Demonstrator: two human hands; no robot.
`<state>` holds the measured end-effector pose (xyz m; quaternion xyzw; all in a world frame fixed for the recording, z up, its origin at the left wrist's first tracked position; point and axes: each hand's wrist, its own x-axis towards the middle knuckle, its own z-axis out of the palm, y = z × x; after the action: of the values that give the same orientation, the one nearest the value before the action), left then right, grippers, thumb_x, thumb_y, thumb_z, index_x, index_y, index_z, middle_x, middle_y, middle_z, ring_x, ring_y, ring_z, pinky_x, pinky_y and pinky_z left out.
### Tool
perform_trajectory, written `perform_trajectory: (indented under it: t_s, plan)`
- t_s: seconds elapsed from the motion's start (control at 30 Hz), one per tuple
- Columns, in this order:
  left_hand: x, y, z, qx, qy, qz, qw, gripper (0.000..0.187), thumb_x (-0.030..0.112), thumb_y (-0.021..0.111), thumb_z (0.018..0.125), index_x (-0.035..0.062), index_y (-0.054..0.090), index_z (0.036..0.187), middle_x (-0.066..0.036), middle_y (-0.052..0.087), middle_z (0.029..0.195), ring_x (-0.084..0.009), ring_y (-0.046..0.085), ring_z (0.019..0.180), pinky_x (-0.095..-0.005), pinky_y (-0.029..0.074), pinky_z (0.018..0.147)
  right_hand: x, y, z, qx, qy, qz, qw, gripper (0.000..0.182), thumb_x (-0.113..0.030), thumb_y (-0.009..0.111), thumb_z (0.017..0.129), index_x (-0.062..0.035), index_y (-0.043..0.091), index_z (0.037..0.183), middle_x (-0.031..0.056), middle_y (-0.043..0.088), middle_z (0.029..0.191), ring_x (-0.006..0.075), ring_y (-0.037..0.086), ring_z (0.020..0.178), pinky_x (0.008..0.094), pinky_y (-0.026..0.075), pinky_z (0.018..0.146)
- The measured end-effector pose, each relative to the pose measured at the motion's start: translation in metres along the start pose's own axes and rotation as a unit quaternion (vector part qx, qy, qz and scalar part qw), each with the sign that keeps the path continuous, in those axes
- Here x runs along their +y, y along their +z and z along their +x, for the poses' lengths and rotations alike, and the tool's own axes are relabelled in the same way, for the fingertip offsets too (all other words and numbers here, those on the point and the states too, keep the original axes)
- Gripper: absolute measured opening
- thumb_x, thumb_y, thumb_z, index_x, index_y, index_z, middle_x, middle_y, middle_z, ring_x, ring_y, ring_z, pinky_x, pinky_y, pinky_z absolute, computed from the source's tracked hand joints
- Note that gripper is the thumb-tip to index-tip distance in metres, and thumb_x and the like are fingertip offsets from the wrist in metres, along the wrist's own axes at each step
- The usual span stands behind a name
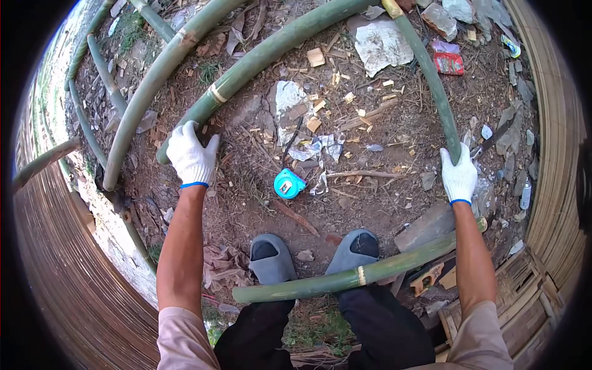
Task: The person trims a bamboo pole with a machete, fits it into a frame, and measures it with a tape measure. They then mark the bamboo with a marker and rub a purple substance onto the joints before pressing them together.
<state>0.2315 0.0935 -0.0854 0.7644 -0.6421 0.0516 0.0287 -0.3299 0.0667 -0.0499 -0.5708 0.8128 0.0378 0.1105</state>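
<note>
My left hand [192, 153], in a white knit glove with a blue cuff, rests on the lower end of a thick green bamboo pole [262, 57], its fingers curled over it. On the right, my right hand [459, 174], gloved the same way, is wrapped round the lower end of a thinner green bamboo pole [430, 73]. Between the hands, a turquoise tape measure [288, 184] lies on the dirt. A shorter cut bamboo piece [320, 283] lies crosswise over my shins, near my grey slippers [272, 259].
More bamboo poles [145, 86] lie at the upper left. Wood chips, a pale flat stone [382, 47] and a red wrapper [448, 63] are on the ground. A machete-like blade [495, 135] lies right of my right hand. Split-bamboo panels [552, 123] stand at both sides.
</note>
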Motion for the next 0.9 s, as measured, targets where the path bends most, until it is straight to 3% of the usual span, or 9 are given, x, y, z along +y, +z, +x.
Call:
perform_trajectory:
  t_s: [0.07, 0.13, 0.2, 0.23, 0.4, 0.5, 0.67, 0.77, 0.9]
  plan:
    - [-0.017, 0.013, 0.020, -0.023, -0.002, 0.010, 1.000, 0.054, 0.032, 0.089, 0.075, 0.0049, 0.063, 0.113, -0.016, 0.064, 0.108, -0.0368, 0.063, 0.100, -0.0490, 0.050, 0.082, -0.001, 0.002, -0.001, 0.019, 0.001, 0.003, 1.000, 0.045, -0.047, 0.067, 0.096, -0.0168, 0.063, 0.129, 0.0203, 0.075, 0.104, 0.0451, 0.070, 0.097, 0.0520, 0.056, 0.083]
    - [-0.023, 0.010, 0.036, 0.115, 0.067, 0.016, 0.991, 0.056, 0.034, 0.088, 0.076, 0.0052, 0.063, 0.116, -0.015, 0.065, 0.102, -0.0367, 0.064, 0.096, -0.0484, 0.049, 0.083, -0.012, -0.005, -0.003, 0.015, 0.028, 0.007, 0.999, 0.043, -0.045, 0.068, 0.095, -0.0166, 0.065, 0.127, 0.0200, 0.075, 0.104, 0.0442, 0.071, 0.097, 0.0518, 0.056, 0.084]
    - [-0.031, 0.010, 0.044, 0.103, 0.077, 0.032, 0.991, 0.058, 0.038, 0.086, 0.077, 0.0047, 0.063, 0.118, -0.015, 0.066, 0.101, -0.0364, 0.065, 0.096, -0.0488, 0.049, 0.083, -0.005, -0.001, -0.003, 0.023, 0.025, 0.014, 0.999, 0.041, -0.043, 0.069, 0.095, -0.0175, 0.065, 0.126, 0.0194, 0.076, 0.104, 0.0436, 0.071, 0.097, 0.0517, 0.056, 0.084]
    - [-0.037, 0.017, 0.051, 0.028, 0.043, 0.008, 0.999, 0.060, 0.042, 0.085, 0.078, 0.0055, 0.063, 0.120, -0.014, 0.067, 0.103, -0.0358, 0.066, 0.097, -0.0484, 0.050, 0.083, -0.011, -0.005, -0.003, 0.026, 0.019, 0.017, 0.999, 0.040, -0.043, 0.070, 0.094, -0.0176, 0.065, 0.125, 0.0189, 0.076, 0.104, 0.0432, 0.071, 0.098, 0.0514, 0.056, 0.085]
    - [-0.037, 0.012, 0.095, 0.066, -0.050, 0.006, 0.997, 0.040, 0.036, 0.076, 0.090, 0.0066, 0.067, 0.116, -0.015, 0.069, 0.106, -0.0358, 0.066, 0.097, -0.0486, 0.051, 0.084, -0.046, -0.019, 0.016, 0.028, 0.001, 0.017, 0.999, 0.046, -0.046, 0.070, 0.094, -0.0172, 0.062, 0.128, 0.0212, 0.075, 0.106, 0.0446, 0.071, 0.099, 0.0535, 0.056, 0.085]
    - [-0.006, -0.033, 0.060, -0.038, 0.061, -0.180, 0.981, 0.047, 0.037, 0.078, 0.088, 0.0035, 0.066, 0.118, -0.018, 0.070, 0.114, -0.0393, 0.066, 0.106, -0.0477, 0.052, 0.092, -0.054, -0.005, 0.043, -0.011, -0.040, 0.046, 0.998, 0.052, -0.050, 0.070, 0.093, -0.0122, 0.061, 0.128, 0.0248, 0.073, 0.111, 0.0460, 0.069, 0.104, 0.0542, 0.054, 0.090]
    - [0.061, -0.113, -0.111, -0.383, 0.213, -0.352, 0.827, 0.080, 0.056, 0.087, 0.071, 0.0038, 0.065, 0.127, -0.021, 0.067, 0.123, -0.0402, 0.063, 0.118, -0.0478, 0.051, 0.101, -0.058, -0.008, 0.061, -0.063, -0.035, 0.075, 0.995, 0.062, -0.058, 0.072, 0.088, -0.0052, 0.066, 0.120, 0.0255, 0.073, 0.111, 0.0413, 0.071, 0.104, 0.0498, 0.054, 0.091]
    - [0.074, -0.106, -0.201, -0.423, 0.254, -0.339, 0.801, 0.081, 0.062, 0.083, 0.072, 0.0070, 0.064, 0.129, -0.019, 0.064, 0.129, -0.0382, 0.062, 0.119, -0.0507, 0.049, 0.101, -0.050, -0.013, 0.072, -0.196, 0.008, 0.195, 0.961, 0.056, -0.054, 0.075, 0.088, -0.0026, 0.069, 0.109, 0.0100, 0.071, 0.085, 0.0192, 0.067, 0.073, 0.0366, 0.054, 0.070]
    - [0.071, -0.094, -0.223, -0.433, 0.219, -0.280, 0.828, 0.070, 0.053, 0.084, 0.074, 0.0094, 0.066, 0.126, -0.017, 0.069, 0.115, -0.0368, 0.066, 0.108, -0.0492, 0.052, 0.094, -0.056, -0.018, 0.070, -0.214, 0.033, 0.240, 0.946, 0.050, -0.046, 0.081, 0.085, -0.0025, 0.070, 0.107, 0.0052, 0.068, 0.076, 0.0168, 0.062, 0.064, 0.0371, 0.051, 0.062]
